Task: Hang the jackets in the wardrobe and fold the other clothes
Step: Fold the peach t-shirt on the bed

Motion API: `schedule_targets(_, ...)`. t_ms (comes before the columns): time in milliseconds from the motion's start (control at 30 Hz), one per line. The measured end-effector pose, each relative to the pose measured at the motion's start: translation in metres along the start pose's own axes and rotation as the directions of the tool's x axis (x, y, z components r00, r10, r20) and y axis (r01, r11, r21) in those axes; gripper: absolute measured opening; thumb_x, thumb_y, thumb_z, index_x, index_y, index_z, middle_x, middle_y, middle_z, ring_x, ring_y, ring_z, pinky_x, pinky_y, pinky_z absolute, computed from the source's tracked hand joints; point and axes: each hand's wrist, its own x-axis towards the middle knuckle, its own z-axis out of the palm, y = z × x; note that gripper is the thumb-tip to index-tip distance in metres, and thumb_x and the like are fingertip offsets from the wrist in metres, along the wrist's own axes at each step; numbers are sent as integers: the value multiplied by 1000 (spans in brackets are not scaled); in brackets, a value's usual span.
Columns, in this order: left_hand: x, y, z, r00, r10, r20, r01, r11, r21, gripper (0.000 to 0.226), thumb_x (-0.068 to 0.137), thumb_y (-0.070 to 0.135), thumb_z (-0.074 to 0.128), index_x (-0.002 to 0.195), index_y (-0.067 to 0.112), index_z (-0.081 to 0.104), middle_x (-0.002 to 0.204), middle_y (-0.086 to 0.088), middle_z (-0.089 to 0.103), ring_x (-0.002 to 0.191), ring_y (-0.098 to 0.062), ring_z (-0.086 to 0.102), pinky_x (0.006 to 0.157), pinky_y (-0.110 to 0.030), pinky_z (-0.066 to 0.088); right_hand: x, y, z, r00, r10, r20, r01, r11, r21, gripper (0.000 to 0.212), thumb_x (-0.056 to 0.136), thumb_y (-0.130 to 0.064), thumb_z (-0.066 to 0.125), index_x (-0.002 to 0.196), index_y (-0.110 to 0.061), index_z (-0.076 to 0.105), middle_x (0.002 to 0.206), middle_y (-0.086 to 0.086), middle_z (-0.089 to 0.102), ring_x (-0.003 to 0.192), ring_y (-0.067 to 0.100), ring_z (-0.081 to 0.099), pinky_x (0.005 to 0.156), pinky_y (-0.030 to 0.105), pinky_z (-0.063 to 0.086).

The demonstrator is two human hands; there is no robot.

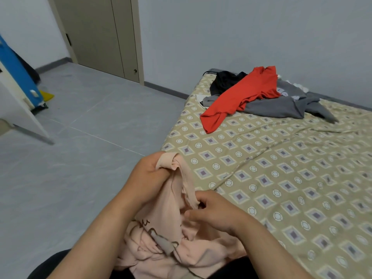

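Note:
A pale pink shirt (171,234) with a brown print hangs bunched in front of me at the near corner of the bed. My left hand (147,174) grips its upper edge and holds it up. Just below and to the right, my right hand (211,212) pinches another fold of the same shirt. At the far end of the bed lies a heap of clothes: a red shirt (241,95) on top, a grey garment (281,107) under it and a black garment (223,81) behind.
The bed (291,178) has a beige patterned sheet and fills the right side. Grey tiled floor (80,158) lies to the left. An open white door panel (18,109) with something blue behind it stands at far left. A closed beige door (100,35) is at the back.

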Motion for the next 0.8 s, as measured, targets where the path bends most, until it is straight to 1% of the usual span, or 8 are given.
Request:
schedule_targets(67, -7, 17, -9, 997, 62, -43, -60, 997, 39, 32, 68, 17, 49, 77, 40, 68, 73, 25, 66, 69, 7, 57, 65, -14, 42, -4, -12, -1, 997, -44, -57, 37, 993, -115, 39, 74, -27, 72, 76, 6, 51, 76, -5, 45, 67, 7, 43, 66, 28, 35)
schedule_targets(133, -14, 40, -20, 988, 106, -109, -104, 994, 28, 25, 65, 15, 45, 75, 26, 65, 71, 23, 64, 66, 7, 54, 61, -13, 41, -12, -24, -1, 990, -122, -71, 104, 971, -217, 31, 80, -17, 72, 74, 7, 54, 77, 3, 50, 68, 9, 48, 68, 26, 39)
schedule_targets(267, -31, 95, -34, 950, 259, -175, -261, 965, 10, 30, 65, 8, 40, 77, 25, 61, 70, 26, 64, 69, 11, 56, 62, -5, 41, -22, -36, -13, 965, -187, -183, 107, 921, -376, 19, 70, -29, 60, 60, -17, 49, 63, 0, 52, 63, 15, 53, 68, 43, 47)
schedule_targets(367, -41, 130, -45, 911, 359, -202, -361, 932, 30, 29, 74, 0, 42, 77, 23, 61, 69, 26, 64, 69, 12, 56, 64, -5, 41, -32, -54, -27, 946, -118, -303, 23, 953, -301, 15, 76, -23, 58, 63, -22, 51, 66, -4, 58, 66, 13, 56, 68, 38, 48)
schedule_targets(467, -43, 157, -66, 880, 421, -222, -395, 906, 155, 29, 76, 4, 46, 75, 25, 65, 72, 22, 64, 69, 8, 55, 63, -11, 41, -50, -75, -47, 889, -121, -441, -9, 959, -282, 24, 90, -10, 55, 68, -19, 54, 71, -4, 58, 66, 9, 52, 57, 22, 37)
schedule_targets(600, -33, 184, -98, 880, 366, -302, -306, 924, 227, 26, 83, -3, 53, 72, 18, 65, 64, 12, 58, 63, -6, 48, 57, -24, 35, -77, -107, -86, 866, -20, -499, -11, 998, -58, 18, 83, -4, 50, 70, -9, 61, 69, 1, 59, 66, 18, 50, 68, 33, 41)
schedule_targets(700, -24, 202, -115, 895, 300, -331, -221, 941, 256, 16, 87, 5, 57, 78, 10, 69, 74, -6, 62, 70, -17, 51, 66, -32, 37, -103, -143, -117, 868, 86, -489, 14, 980, 197, 23, 84, -6, 49, 93, -9, 71, 79, 7, 65, 74, 23, 60, 80, 39, 54)
schedule_targets(800, -14, 219, -128, 892, 298, -341, -198, 934, 298, 16, 87, 15, 59, 76, 12, 70, 73, -7, 64, 67, -19, 51, 64, -32, 37, -131, -183, -144, 831, 39, -555, 67, 983, 168, 13, 83, -13, 50, 90, -16, 59, 82, 11, 57, 73, 25, 54, 69, 36, 43)
